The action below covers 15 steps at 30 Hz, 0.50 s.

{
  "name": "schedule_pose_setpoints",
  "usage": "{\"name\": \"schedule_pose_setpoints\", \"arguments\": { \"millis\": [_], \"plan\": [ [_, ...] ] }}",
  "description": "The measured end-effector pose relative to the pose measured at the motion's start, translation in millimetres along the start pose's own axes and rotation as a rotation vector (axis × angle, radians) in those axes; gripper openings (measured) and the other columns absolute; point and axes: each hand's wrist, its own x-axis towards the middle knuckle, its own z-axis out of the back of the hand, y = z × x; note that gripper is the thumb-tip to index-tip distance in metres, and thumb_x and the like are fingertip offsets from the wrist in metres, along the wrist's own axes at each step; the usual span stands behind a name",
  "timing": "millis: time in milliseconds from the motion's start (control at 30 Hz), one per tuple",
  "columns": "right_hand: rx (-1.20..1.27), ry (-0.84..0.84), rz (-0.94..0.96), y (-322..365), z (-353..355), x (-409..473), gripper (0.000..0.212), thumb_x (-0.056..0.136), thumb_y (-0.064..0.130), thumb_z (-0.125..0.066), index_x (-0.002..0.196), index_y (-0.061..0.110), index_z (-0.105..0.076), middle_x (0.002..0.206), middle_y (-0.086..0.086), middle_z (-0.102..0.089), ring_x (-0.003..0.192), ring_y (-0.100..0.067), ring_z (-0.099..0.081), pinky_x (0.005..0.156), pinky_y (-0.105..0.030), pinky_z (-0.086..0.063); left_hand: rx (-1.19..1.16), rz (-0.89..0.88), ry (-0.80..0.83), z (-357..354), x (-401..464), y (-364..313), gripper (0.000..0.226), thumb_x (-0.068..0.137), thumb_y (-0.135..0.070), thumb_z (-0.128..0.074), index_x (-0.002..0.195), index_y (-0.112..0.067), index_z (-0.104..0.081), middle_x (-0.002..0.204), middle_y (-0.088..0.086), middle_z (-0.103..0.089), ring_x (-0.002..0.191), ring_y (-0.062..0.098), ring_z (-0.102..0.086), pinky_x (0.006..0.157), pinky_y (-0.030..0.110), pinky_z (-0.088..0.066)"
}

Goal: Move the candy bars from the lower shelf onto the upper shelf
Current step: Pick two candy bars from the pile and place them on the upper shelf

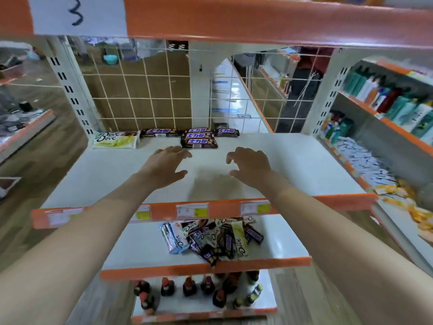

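On the white upper shelf (293, 165), along its back, lie a pale green Dove bar (115, 139) and several dark brown candy bars (199, 137), some stacked. Both my hands hover above the middle of this shelf, palms down, holding nothing. My left hand (165, 166) is just in front of the stacked brown bars, its fingers relaxed. My right hand (249, 166) has loosely curled fingers. A heap of mixed candy bars (210, 238) lies on the lower shelf (140, 249), partly hidden behind the upper shelf's orange edge.
A wire grid (145, 90) backs the upper shelf. An orange-edged shelf (257, 22) with a "3" label hangs overhead. Small bottles (199, 289) stand on the bottom shelf. Shelves at the right hold bottles (398, 102) and packets (365, 158).
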Motion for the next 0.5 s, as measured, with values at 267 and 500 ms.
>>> {"name": "schedule_pose_setpoints", "arguments": {
  "millis": [267,500],
  "plan": [
    [-0.032,-0.044,0.01,-25.2,-6.6,-48.5,0.03,0.091,0.031,-0.055,0.12,0.023,-0.053,0.116,-0.001,-0.053,0.11,-0.02,-0.052,0.086,-0.03,-0.035,-0.022,-0.046,-0.027,-8.7,-15.1,-51.1,0.042,0.089,-0.03,-0.058,0.129,-0.022,-0.047,0.125,-0.002,-0.053,0.116,0.017,-0.049,0.094,0.033,-0.036],
    [0.034,-0.05,0.004,-26.0,-12.4,-76.6,0.029,0.096,0.023,-0.046,0.124,0.022,-0.052,0.12,-0.002,-0.054,0.11,-0.023,-0.054,0.08,-0.032,-0.039,-0.032,-0.017,-0.021,-14.3,-34.4,-80.4,0.039,0.091,-0.025,-0.053,0.13,-0.02,-0.048,0.132,0.001,-0.049,0.121,0.02,-0.046,0.095,0.034,-0.036]
  ]
}}
